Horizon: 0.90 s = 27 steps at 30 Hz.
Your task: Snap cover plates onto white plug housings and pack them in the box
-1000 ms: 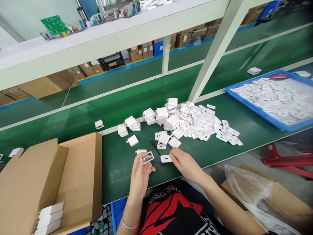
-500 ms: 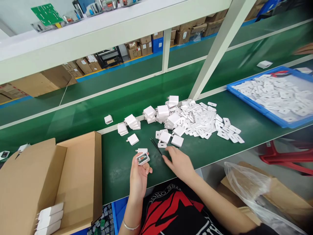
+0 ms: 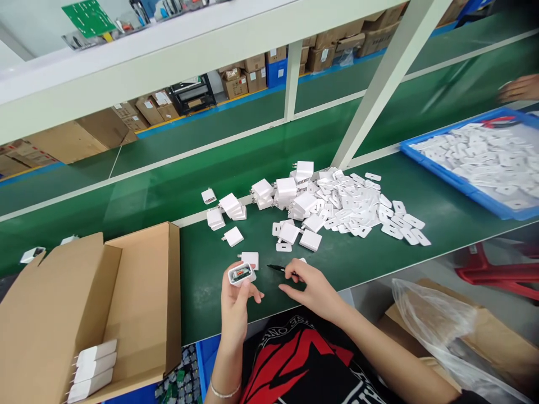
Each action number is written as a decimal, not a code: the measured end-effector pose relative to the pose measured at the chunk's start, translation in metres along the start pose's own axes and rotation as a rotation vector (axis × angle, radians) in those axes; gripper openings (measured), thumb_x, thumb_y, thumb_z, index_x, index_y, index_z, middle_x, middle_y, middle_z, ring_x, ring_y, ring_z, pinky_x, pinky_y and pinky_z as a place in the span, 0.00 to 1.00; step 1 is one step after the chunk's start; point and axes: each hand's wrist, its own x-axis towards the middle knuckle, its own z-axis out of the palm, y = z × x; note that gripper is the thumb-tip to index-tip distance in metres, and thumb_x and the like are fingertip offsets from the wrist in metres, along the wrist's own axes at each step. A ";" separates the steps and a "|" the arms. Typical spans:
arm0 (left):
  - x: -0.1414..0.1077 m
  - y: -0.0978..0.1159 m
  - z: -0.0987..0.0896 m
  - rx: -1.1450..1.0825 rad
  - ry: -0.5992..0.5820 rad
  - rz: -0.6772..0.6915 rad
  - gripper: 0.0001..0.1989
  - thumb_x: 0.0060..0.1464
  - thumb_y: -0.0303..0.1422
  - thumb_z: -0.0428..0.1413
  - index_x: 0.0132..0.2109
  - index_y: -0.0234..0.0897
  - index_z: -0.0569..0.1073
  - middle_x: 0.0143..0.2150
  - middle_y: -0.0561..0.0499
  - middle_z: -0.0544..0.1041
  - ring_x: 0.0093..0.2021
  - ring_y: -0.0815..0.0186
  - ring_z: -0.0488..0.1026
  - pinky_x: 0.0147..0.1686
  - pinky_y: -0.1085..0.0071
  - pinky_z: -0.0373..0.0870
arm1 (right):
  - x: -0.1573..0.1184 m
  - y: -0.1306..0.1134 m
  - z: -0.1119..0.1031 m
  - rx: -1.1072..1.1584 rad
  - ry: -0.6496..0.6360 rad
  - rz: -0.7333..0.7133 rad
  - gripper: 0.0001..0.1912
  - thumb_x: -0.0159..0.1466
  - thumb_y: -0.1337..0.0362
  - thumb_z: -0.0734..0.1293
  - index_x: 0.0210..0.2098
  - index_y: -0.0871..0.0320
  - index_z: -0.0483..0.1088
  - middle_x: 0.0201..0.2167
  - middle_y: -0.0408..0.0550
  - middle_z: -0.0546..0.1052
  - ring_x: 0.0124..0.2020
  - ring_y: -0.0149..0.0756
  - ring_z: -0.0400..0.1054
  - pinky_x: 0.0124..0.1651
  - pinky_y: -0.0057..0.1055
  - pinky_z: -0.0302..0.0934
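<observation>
1. Clock ref: held hsg = centre, as seen in head view.
2. L hand (image 3: 236, 306): USB charger hsg (image 3: 240, 274) gripped btwn thumb + fingers, raised over green bench (image 3: 202, 303). Open end is turned up to cam; PCB w/ red part seen inside. Thin bracelet (image 3: 225, 394) worn on wrist.
3. R hand (image 3: 309, 285), approx 3 o'c: fingers curled at black tweezers (image 3: 275, 268), thumb set apart. Tips pointed at hsg; far end hidden by fingers, so firm grip can't be told.
4. White piece (image 3: 302, 260) mostly hidden behind R hand; type can't be told.
5. Closed charger (image 3: 250, 258) laid just behind hsg, 1 o'c. Another charger (image 3: 233, 236) btwn 11 and 12, near.
6. Small charger stacks (image 3: 231, 206) at approx 12; bigger charger pile (image 3: 286, 191) at 1, w/ slotted cover plates (image 3: 349, 207) heaped right next to it, 2 o'c.
7. Blue tray (image 3: 457, 188), btwn 2 and 3: filled w/ more white plates, partly blurred. Co-worker's hand (image 3: 522, 88) seen past it, 2 o'c.
8. Carton (image 3: 138, 280) at 9, flap open; three chargers (image 3: 95, 367) lined up in it, 8 o'c, prongs to 9.
9. Loose charger (image 3: 208, 195) at 11, past white rail.
10. PCBs (image 3: 181, 379) piled below bench edge, btwn 7 and 8.
</observation>
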 end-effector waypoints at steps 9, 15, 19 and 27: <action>-0.004 -0.002 0.006 0.002 -0.418 0.030 0.27 0.58 0.55 0.64 0.50 0.37 0.76 0.56 0.37 0.80 0.46 0.57 0.79 0.41 0.66 0.76 | 0.002 -0.057 -0.018 0.420 0.698 0.038 0.08 0.70 0.70 0.68 0.45 0.52 0.67 0.23 0.32 0.56 0.20 0.26 0.49 0.24 0.26 0.50; 0.000 0.001 0.021 -0.045 -0.568 0.044 0.27 0.59 0.58 0.61 0.48 0.37 0.80 0.57 0.40 0.79 0.51 0.53 0.78 0.53 0.59 0.74 | -0.002 -0.068 -0.015 0.468 0.569 0.017 0.06 0.69 0.71 0.69 0.43 0.53 0.72 0.24 0.35 0.62 0.22 0.27 0.57 0.25 0.25 0.55; -0.002 0.000 0.022 0.002 -0.522 0.048 0.26 0.60 0.56 0.62 0.49 0.37 0.80 0.43 0.45 0.81 0.41 0.60 0.77 0.42 0.68 0.73 | 0.003 -0.067 -0.011 0.503 0.453 0.060 0.03 0.70 0.66 0.69 0.41 0.53 0.76 0.25 0.38 0.69 0.24 0.29 0.63 0.27 0.26 0.59; -0.004 0.015 0.026 0.087 -0.514 0.266 0.21 0.64 0.52 0.59 0.52 0.41 0.78 0.45 0.46 0.78 0.43 0.60 0.75 0.42 0.67 0.71 | 0.001 -0.056 -0.025 0.673 0.384 0.083 0.19 0.78 0.60 0.59 0.63 0.47 0.75 0.46 0.50 0.82 0.43 0.40 0.78 0.52 0.41 0.73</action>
